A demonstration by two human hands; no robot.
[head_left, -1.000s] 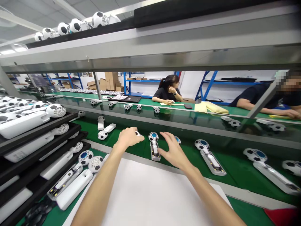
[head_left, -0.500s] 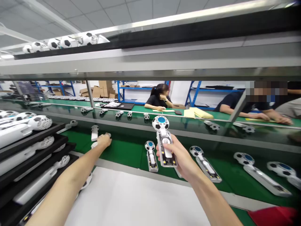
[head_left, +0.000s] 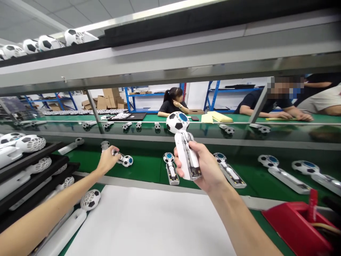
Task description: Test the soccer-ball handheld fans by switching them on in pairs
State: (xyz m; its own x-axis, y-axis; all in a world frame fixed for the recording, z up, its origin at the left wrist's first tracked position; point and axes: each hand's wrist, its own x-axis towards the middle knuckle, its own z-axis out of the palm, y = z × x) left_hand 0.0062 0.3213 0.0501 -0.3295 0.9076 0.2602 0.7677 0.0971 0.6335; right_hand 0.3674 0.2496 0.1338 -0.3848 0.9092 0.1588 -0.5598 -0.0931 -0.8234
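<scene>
My right hand (head_left: 199, 166) grips a football-patterned handheld device (head_left: 185, 149) upright, with its black-and-white ball head (head_left: 177, 122) above my fingers and its white casing facing me. My left hand (head_left: 107, 160) is on the green belt, its fingers closed on the thin metal stem of a small ball-headed part (head_left: 127, 160). Similar ball-headed devices with open casings lie on the belt, one (head_left: 171, 168) just below my right hand and another (head_left: 229, 174) to its right.
A white sheet (head_left: 144, 220) covers the bench in front of me. Black racks (head_left: 32, 170) holding white devices stand at left, and a red box (head_left: 295, 224) sits at lower right. Beyond a glass-fronted shelf, seated co-workers work at another green bench.
My right hand has turned the device, so its white casing now faces me. My left hand now holds the small ball-headed part. The view has shifted, showing more of the red box.
</scene>
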